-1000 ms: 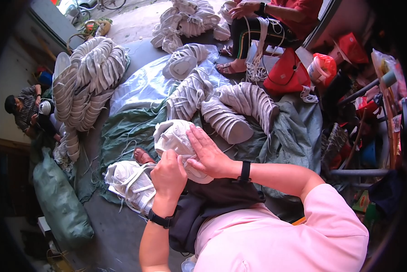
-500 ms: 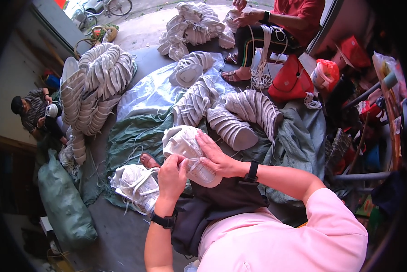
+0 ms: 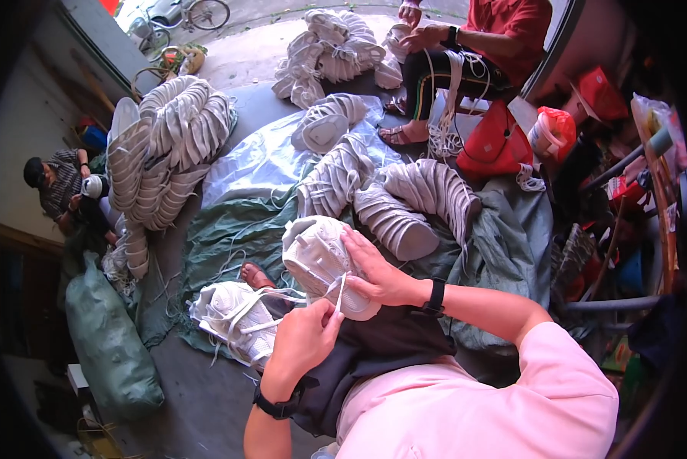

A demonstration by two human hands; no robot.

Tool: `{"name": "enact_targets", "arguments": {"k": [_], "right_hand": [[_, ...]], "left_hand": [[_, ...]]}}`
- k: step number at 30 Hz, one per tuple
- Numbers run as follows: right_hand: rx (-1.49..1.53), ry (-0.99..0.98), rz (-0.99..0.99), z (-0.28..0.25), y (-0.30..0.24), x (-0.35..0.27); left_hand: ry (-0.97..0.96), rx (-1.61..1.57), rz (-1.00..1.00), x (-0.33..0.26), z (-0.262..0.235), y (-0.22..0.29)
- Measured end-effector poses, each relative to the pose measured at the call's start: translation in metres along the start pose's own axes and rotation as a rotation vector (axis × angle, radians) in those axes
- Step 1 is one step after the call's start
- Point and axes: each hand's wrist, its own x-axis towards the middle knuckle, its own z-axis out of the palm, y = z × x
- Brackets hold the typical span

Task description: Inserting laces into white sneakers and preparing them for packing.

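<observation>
A white shoe upper [image 3: 313, 249] rests over my lap, its toe end toward me. My right hand [image 3: 378, 271] is wrapped round its right side, the thumb near the lacing. With finger and thumb pinched together, my left hand [image 3: 309, 333] grips a white shoelace [image 3: 342, 291] just beside the toe. The lace stands up in a thin strip from the front of the upper. Left of my knee lies another white shoe upper [image 3: 236, 317] with loose laces across it; some lace runs from there toward my left hand.
Stacked shoe uppers lie ahead [image 3: 412, 203], and a taller heap [image 3: 167, 145] stands at left. Green sheeting [image 3: 229, 237] covers the floor. A stuffed green sack [image 3: 110, 344] lies at left. One person in red [image 3: 504, 46] sits ahead; another in a striped shirt [image 3: 60, 183] sits far left.
My left hand has moved right and a little down, drawing a strip of lace up from the upper. My right hand stays on the upper, which sits slightly further right in view.
</observation>
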Motion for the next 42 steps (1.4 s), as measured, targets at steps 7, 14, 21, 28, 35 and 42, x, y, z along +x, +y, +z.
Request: {"name": "enact_targets", "arguments": {"k": [7,14,21,28,35,42], "right_hand": [[-0.200,-0.073,-0.263,-0.019,-0.038,-0.006],[-0.179,-0.225,-0.352,-0.042,-0.071,-0.029],[-0.395,-0.538,-0.309,-0.065,-0.095,-0.051],[-0.569,-0.582,-0.098,-0.070,-0.079,-0.065],[-0.457,-0.267,-0.023,-0.049,-0.083,-0.028],[-0.373,0.047,-0.022,-0.002,-0.049,0.012]], "left_hand": [[-0.290,-0.158,0.256,-0.030,-0.002,0.035],[-0.209,-0.285,0.149,-0.036,-0.004,0.031],[0.478,0.094,-0.053,-0.003,0.028,-0.031],[0.401,0.115,0.015,0.002,0.040,-0.050],[0.346,0.181,0.087,-0.005,0.042,-0.032],[0.300,0.158,0.144,0.002,0.045,-0.030]]}}
